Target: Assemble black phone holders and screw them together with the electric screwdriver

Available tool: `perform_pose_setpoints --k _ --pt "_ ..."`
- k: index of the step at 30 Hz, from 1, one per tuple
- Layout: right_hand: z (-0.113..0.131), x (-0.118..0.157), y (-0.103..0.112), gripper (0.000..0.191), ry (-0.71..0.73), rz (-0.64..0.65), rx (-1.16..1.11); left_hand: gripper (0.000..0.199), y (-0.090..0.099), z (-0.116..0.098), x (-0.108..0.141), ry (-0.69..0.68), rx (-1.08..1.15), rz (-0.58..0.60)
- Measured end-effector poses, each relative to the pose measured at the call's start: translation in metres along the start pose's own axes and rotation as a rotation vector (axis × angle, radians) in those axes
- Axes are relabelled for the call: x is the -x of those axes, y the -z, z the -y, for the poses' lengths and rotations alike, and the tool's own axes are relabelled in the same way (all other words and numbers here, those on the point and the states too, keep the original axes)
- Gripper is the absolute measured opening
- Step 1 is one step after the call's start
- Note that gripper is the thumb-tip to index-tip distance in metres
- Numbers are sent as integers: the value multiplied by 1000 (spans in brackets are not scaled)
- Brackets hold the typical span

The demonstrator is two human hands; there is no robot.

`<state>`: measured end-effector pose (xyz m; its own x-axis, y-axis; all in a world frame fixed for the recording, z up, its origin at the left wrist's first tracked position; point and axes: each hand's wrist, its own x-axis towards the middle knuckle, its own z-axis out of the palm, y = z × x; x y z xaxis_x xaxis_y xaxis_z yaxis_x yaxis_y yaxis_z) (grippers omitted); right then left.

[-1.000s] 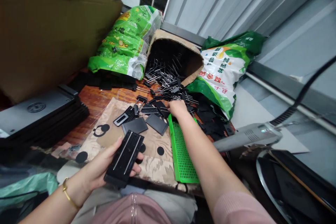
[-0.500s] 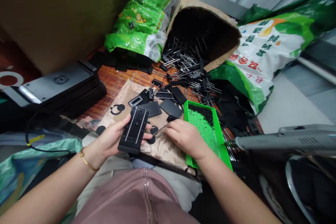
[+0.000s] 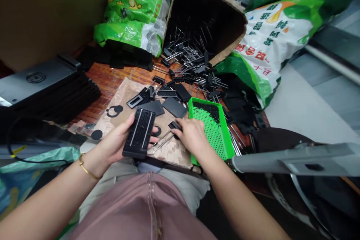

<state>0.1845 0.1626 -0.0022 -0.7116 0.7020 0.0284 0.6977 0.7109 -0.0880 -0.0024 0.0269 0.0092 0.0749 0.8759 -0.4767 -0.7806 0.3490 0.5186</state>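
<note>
My left hand (image 3: pixel 122 137) is wrapped round a black rectangular plastic holder (image 3: pixel 139 133) with two metal rods lying along its grooved face. To its right, my right hand (image 3: pixel 191 135) pinches the black end of a two-rod metal bracket (image 3: pixel 165 141), whose rods point down and left towards the holder. The bracket and the holder are apart. Both are over a brown cardboard sheet (image 3: pixel 123 93) with black round pads on it. Beyond my hands lie several flat black plates (image 3: pixel 174 107) and loose black parts.
A green perforated tray (image 3: pixel 229 146) with small black pieces stands beside my right hand. Behind it, a tipped cardboard box (image 3: pixel 171 11) spills rod brackets (image 3: pixel 188 58). Green sacks (image 3: pixel 126 11) flank the box. Stacked black units (image 3: pixel 50 78) stand left, a grey metal arm (image 3: pixel 281 159) right.
The view has shifted, so the scene sits further left and higher. My right hand has turned the rod bracket, and its black end now shows at my fingertips. The left hand keeps its hold.
</note>
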Motion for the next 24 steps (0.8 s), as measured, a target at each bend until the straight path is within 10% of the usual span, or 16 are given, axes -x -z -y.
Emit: perform_pose_setpoints --k 13,24 --pt "-2 5 39 34 21 -148 -815 51 -3 18 -4 88 -31 3" --pt "12 -6 23 27 190 -30 -871 48 -5 32 -3 166 -29 99"
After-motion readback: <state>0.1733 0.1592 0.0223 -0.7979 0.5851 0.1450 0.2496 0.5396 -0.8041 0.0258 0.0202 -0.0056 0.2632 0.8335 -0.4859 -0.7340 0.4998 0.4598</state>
